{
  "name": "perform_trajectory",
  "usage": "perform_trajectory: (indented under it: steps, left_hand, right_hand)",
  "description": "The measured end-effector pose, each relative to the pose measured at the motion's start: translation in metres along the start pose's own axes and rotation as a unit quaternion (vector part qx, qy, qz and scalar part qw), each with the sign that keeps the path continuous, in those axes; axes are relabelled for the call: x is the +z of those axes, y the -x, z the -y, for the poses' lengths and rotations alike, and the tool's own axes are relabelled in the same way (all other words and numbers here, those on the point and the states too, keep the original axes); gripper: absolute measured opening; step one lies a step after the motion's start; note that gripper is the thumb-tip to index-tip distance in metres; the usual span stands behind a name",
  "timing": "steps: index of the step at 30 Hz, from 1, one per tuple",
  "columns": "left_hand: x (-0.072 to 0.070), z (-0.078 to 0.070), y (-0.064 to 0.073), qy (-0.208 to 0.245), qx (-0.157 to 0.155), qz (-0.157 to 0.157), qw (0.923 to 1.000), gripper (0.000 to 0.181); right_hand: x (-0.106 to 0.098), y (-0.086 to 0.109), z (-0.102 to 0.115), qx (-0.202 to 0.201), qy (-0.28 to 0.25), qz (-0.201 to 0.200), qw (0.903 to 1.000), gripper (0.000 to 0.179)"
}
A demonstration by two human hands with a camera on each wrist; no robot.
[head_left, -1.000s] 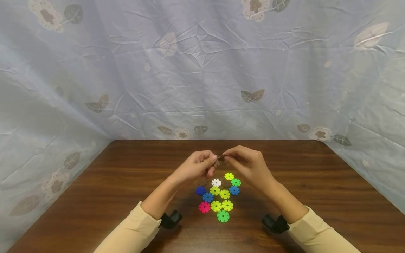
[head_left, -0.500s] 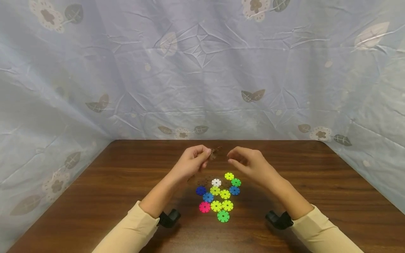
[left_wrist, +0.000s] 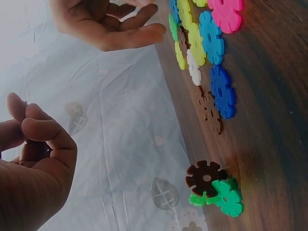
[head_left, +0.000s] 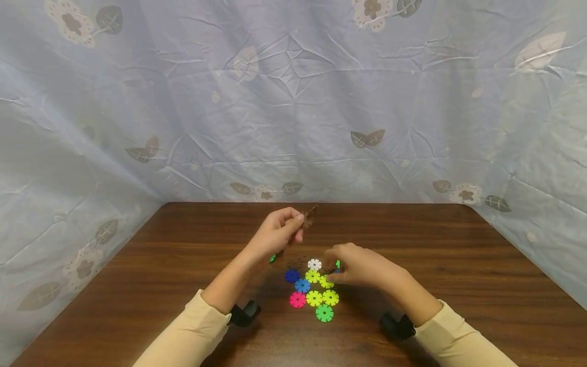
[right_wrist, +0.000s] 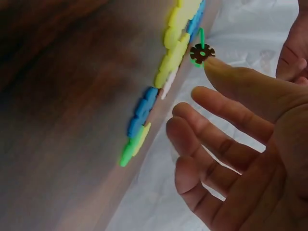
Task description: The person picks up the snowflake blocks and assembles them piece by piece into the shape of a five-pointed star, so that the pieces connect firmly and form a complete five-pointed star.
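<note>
My left hand (head_left: 277, 232), raised above the far part of the table, pinches brown notched plastic discs (head_left: 310, 216) between thumb and fingers; they appear joined at an angle. In the left wrist view the fingers hide that piece. My right hand (head_left: 364, 265) hovers over the right side of the loose discs, fingers apart and loosely bent, with nothing between them in the right wrist view. Nearest to it are a yellow disc (head_left: 326, 281) and a green disc (head_left: 338, 264), partly covered by the hand. A white disc (head_left: 314, 264) lies just left of its fingertips.
Several more discs lie flat: dark blue (head_left: 291, 276), light blue (head_left: 302, 285), pink (head_left: 297, 299), green (head_left: 324, 313), and brown ones (left_wrist: 211, 113) that blend with the wooden table (head_left: 183, 265). A joined green and brown piece (left_wrist: 204, 179) stands apart beside the left forearm. Patterned curtain (head_left: 293, 127) surrounds the table.
My right hand has let go of the brown discs and moved down toward the table over the loose discs. My left hand keeps them and has shifted slightly up and left.
</note>
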State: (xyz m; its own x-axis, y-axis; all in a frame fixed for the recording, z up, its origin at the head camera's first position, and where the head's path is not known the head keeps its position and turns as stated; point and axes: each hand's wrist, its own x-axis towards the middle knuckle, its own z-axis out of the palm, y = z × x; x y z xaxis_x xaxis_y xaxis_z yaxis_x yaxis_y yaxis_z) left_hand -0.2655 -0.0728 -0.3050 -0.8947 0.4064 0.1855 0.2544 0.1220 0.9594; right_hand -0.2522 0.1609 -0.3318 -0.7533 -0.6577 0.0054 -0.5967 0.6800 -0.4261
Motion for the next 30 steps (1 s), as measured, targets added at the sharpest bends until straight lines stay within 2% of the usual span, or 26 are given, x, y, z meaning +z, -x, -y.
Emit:
perform_trajectory:
  steps: [6,12,19,30]
  left_hand:
    - [0.0003,-0.0009,0.0006,-0.002,0.001,0.003,1.0000,0.024]
    - [0.0009,-0.0002,0.0003,-0.007,0.005,0.006,0.9999,0.024]
    - [0.0022,-0.0013,0.0002,-0.016,0.001,0.012,0.9998,0.023]
    - [0.0024,-0.0019,0.0000,-0.017,-0.004,0.019,0.9997,0.023]
  right_hand:
    - [0.0058,-0.0020,0.0021,0.027,0.009,0.034,0.9990,0.028]
    - [0.0100,-0.0008,0.0058,0.057,0.033,0.045,0.9968,0.030]
    - [0.0105,-0.0013,0.0047,0.047,0.033,0.044,0.9974,0.023]
    - [0.0088,-0.0005,0.0014,0.018,-0.009,0.052,0.9984,0.020]
